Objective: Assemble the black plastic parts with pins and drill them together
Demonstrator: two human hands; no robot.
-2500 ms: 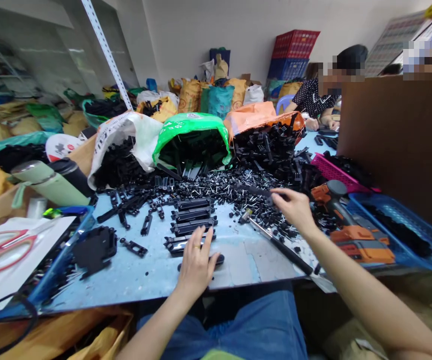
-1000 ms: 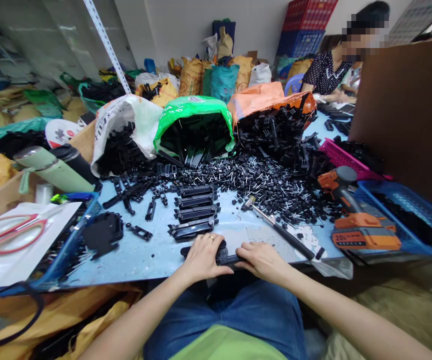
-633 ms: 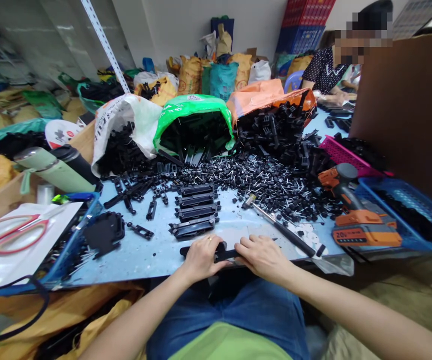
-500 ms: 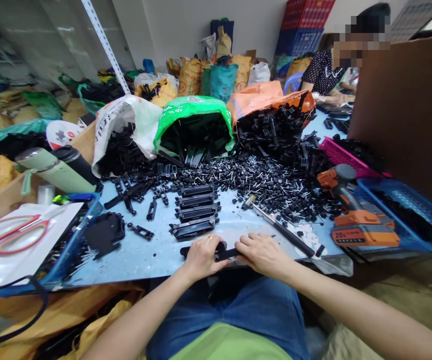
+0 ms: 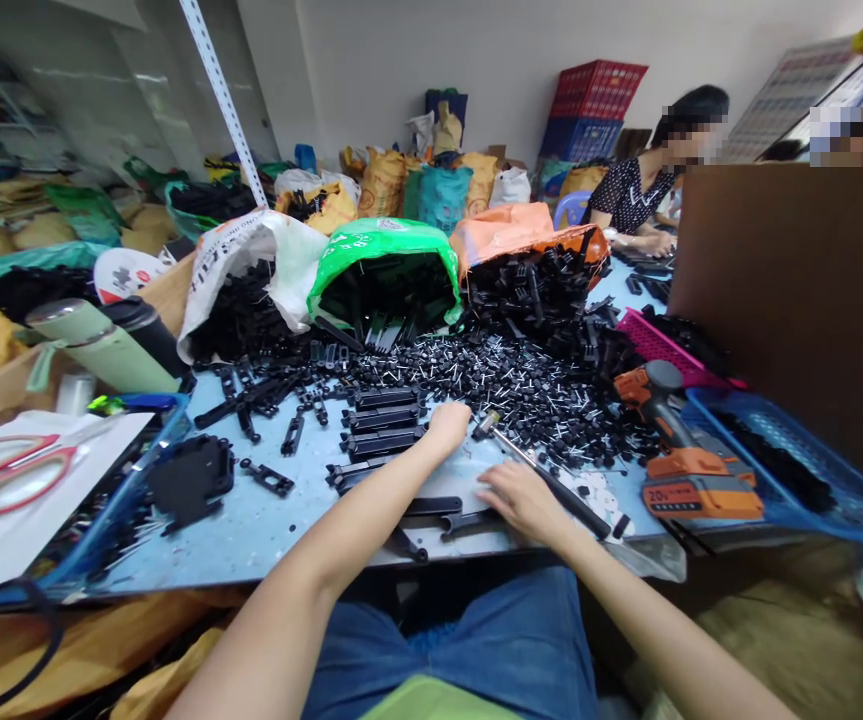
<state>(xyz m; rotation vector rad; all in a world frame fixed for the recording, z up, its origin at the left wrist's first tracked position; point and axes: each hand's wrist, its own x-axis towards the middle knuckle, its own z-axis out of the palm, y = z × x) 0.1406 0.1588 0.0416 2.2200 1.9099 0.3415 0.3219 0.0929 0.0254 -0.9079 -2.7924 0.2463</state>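
My left hand (image 5: 449,426) reaches forward to the near edge of a heap of small black parts with metal pins (image 5: 468,368). Its fingers are curled, and what they hold, if anything, is hidden. Closer to me, my right hand (image 5: 525,498) hovers low over the table with its fingers apart and nothing in them. Beside it lie a long black plastic bar (image 5: 435,506) and a forked black plastic piece (image 5: 468,522). A row of black assemblies (image 5: 380,441) sits left of my left hand, partly behind my forearm.
A hammer (image 5: 551,480) lies right of my right hand, with an orange cordless drill (image 5: 693,480) beyond it. White, green (image 5: 393,236) and orange bags spill black parts at the back. Red scissors (image 5: 18,470) lie at left. A person (image 5: 630,195) works behind a brown panel.
My left hand has let go of the black pieces and moved forward to the heap. My right hand has released them too and opened; they now lie on the table.
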